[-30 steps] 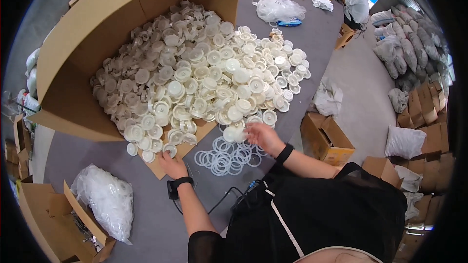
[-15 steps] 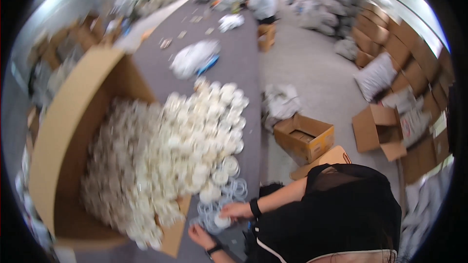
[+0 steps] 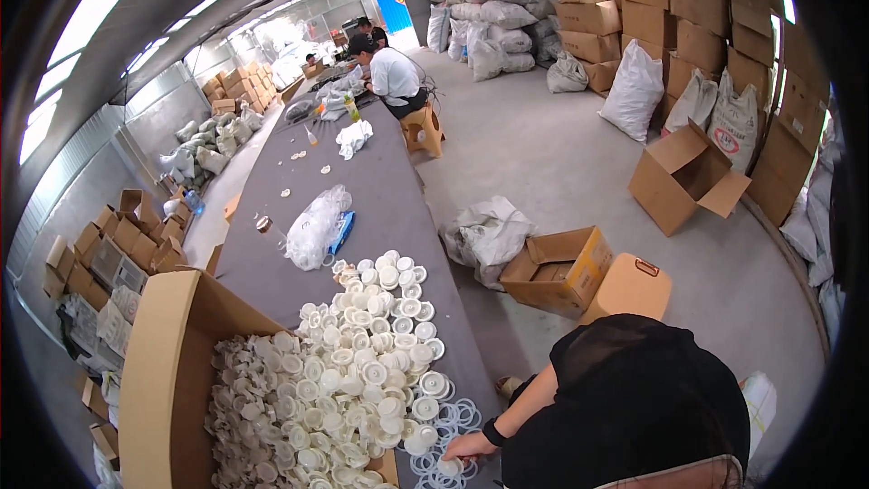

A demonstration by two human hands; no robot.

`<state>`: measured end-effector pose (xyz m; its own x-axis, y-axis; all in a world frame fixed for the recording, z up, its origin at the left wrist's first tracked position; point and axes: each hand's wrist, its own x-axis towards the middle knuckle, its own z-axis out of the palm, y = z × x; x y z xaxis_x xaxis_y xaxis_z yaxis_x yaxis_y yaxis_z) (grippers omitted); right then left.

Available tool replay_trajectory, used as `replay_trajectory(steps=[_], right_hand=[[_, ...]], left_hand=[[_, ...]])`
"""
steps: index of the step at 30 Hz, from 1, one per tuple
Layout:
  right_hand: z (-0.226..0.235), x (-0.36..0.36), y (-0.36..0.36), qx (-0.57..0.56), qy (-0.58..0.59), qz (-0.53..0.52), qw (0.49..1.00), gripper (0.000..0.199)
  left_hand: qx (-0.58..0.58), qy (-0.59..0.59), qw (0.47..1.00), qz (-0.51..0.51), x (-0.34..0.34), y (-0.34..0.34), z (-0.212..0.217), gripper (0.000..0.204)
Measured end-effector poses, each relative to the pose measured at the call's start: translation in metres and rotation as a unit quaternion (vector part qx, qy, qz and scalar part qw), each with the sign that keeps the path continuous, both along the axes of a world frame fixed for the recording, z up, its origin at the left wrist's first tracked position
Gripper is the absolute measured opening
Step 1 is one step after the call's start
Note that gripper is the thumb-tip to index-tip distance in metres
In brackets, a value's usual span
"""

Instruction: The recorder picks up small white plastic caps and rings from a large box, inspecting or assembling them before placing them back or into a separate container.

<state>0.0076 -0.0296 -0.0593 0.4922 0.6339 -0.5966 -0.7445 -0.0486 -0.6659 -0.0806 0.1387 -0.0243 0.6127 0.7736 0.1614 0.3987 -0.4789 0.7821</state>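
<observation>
My right hand [image 3: 471,445], with a dark band at the wrist, reaches in from the right at the lower edge. Its fingers are closed on a round white plastic cap [image 3: 450,467] low over the table. Around and under it lie several translucent plastic rings [image 3: 460,415], some overlapping. Just beyond is a big heap of white round plastic caps [image 3: 362,371], spilling from a large cardboard box [image 3: 158,380] tipped on its side. My left hand is out of view.
The long grey-covered table [image 3: 262,172] carries a clear plastic bag [image 3: 317,222] with a blue packet. A person in white [image 3: 394,72] sits farther along. To my right are an open yellow-brown carton [image 3: 552,272], a stool [image 3: 629,288] and an open box [image 3: 683,177].
The view has tilted up, so the table's far end and people show and the heap sits lower. My left hand has dropped out of the frame; my right hand stays at the rings.
</observation>
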Motion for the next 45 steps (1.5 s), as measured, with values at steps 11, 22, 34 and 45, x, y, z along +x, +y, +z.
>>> replay_trajectory(steps=[11, 22, 34, 45], right_hand=[[0.024, -0.008, 0.002, 0.027, 0.059, 0.011, 0.998, 0.024], [0.021, -0.008, 0.002, 0.131, 0.147, -0.041, 0.979, 0.015], [0.033, -0.020, 0.002, 0.102, 0.000, -0.060, 0.993, 0.019], [0.078, -0.015, 0.004, 0.145, -0.082, -0.081, 0.983, 0.016]], left_hand=[[-0.116, -0.052, 0.988, -0.091, -0.015, -0.041, 0.015, 0.029], [0.168, -0.124, 0.949, -0.238, -0.002, -0.075, 0.024, 0.016], [-0.217, -0.175, 0.958, -0.069, -0.002, -0.089, 0.027, 0.022], [-0.664, -0.259, 0.695, -0.100, 0.019, -0.061, 0.027, 0.026]])
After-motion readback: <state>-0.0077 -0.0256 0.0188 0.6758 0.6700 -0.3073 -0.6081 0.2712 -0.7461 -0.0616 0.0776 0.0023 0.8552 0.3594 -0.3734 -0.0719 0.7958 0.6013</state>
